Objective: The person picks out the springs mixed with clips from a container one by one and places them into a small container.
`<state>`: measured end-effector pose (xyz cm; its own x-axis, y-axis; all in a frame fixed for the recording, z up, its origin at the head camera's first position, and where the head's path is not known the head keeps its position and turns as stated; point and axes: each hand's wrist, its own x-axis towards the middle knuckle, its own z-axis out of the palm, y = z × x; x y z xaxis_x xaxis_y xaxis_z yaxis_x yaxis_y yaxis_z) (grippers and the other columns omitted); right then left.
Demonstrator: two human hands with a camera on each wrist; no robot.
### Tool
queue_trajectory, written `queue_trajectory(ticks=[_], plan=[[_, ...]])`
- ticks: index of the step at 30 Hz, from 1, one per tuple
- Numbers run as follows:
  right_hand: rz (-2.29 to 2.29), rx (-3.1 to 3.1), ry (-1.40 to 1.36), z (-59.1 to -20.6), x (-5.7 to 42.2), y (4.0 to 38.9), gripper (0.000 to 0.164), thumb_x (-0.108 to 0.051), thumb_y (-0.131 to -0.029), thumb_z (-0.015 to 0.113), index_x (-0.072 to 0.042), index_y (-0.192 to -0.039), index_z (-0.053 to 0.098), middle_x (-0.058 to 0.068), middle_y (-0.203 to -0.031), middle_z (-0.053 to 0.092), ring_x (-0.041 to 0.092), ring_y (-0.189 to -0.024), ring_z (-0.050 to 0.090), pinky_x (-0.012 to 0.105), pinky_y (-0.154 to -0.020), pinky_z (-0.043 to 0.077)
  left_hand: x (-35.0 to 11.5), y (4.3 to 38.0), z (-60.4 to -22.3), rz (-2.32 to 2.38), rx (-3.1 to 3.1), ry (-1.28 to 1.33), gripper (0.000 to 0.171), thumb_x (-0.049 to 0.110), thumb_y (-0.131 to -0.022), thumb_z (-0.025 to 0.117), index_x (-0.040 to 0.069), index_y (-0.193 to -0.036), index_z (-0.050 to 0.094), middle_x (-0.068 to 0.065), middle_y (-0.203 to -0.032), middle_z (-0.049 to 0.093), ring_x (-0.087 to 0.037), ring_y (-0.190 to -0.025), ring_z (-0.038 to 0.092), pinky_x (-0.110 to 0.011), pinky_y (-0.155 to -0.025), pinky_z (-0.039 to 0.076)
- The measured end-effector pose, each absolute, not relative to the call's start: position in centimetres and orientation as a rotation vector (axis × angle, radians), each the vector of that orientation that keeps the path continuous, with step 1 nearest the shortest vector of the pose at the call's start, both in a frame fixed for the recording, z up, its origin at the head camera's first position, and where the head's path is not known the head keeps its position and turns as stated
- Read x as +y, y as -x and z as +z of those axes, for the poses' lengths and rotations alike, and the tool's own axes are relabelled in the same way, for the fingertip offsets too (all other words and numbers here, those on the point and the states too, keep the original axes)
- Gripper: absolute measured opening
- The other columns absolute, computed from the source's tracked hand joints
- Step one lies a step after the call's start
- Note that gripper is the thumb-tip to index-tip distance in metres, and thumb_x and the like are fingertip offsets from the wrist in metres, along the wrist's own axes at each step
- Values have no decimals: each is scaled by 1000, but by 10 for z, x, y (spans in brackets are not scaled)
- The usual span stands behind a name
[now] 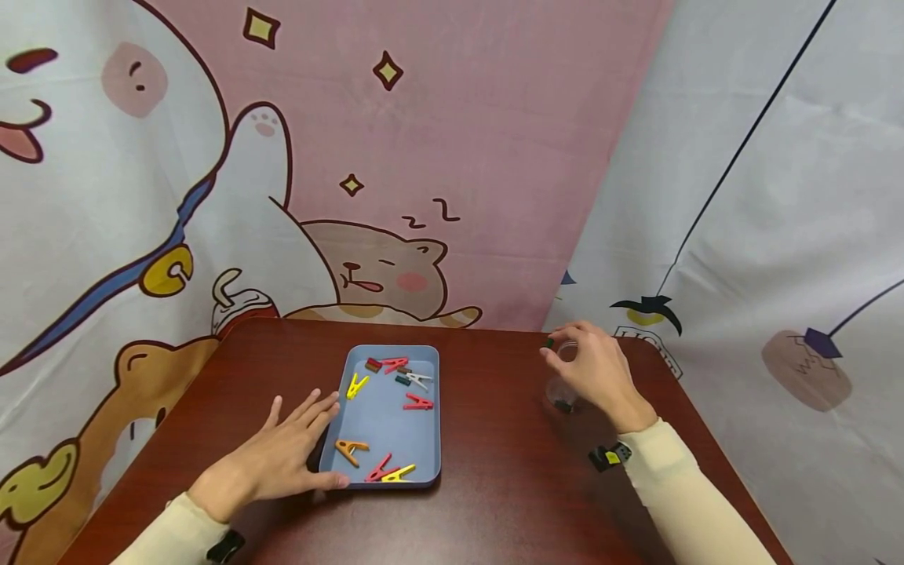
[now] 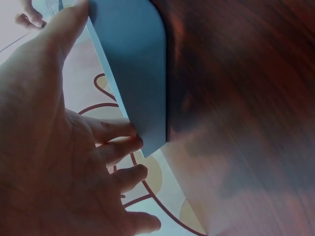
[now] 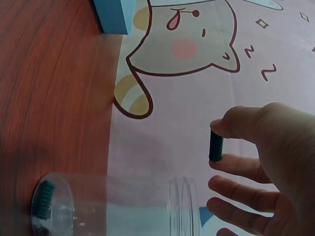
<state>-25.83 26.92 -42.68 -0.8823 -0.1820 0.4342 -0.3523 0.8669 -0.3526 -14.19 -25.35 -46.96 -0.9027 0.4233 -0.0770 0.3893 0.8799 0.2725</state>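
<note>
My right hand (image 1: 595, 375) pinches a small green coil spring (image 3: 216, 146) between thumb and index finger, its other fingers held apart. The spring stands close by the mouth of a clear plastic jar (image 3: 123, 204), upright on the table below this hand. At the jar's bottom lies another green spring (image 3: 44, 199). My left hand (image 1: 278, 455) is spread along the left side of a blue-grey tray (image 1: 388, 428), fingertips at its rim and thumb by the near left corner. Inside the tray are several plastic clips, among them a yellow clip (image 1: 356, 385) and an orange clip (image 1: 350, 450).
Small brown, red and green springs (image 1: 402, 380) lie among the clips at the tray's far end. Under everything is a dark red-brown wooden table (image 1: 487, 439). A cartoon-printed cloth (image 1: 494, 157) hangs right behind the table's far edge and along the sides.
</note>
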Motion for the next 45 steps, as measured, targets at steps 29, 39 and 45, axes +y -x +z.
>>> queue_trajectory(ticks=[29, 39, 45], plan=[[643, -2674, -288, -442, 304, 256, 35, -33, -104, 89, -4, -125, 88, 24, -137, 80, 51, -124, 78, 72, -99, 63, -254, 140, -471, 372, 2927, -648, 128, 89, -89, 80, 0, -175, 49, -18, -189, 41, -55, -176, 32, -98, -129, 13], [652, -2682, -284, -442, 303, 256, 36, -33, -104, 89, -4, -126, 87, 25, -137, 80, 51, -124, 77, 73, -101, 63, -253, 141, -471, 373, 2912, -634, 128, 90, -89, 79, 0, -175, 48, -18, -190, 39, -55, -177, 31, -98, -130, 12], [660, -2683, -280, -441, 303, 256, 38, -34, -105, 88, -4, -129, 86, 25, -138, 80, 51, -125, 77, 73, -102, 62, -253, 142, -469, 363, 2910, -625, 129, 90, -89, 80, 1, -176, 47, -18, -190, 38, -55, -177, 30, -98, -130, 11]])
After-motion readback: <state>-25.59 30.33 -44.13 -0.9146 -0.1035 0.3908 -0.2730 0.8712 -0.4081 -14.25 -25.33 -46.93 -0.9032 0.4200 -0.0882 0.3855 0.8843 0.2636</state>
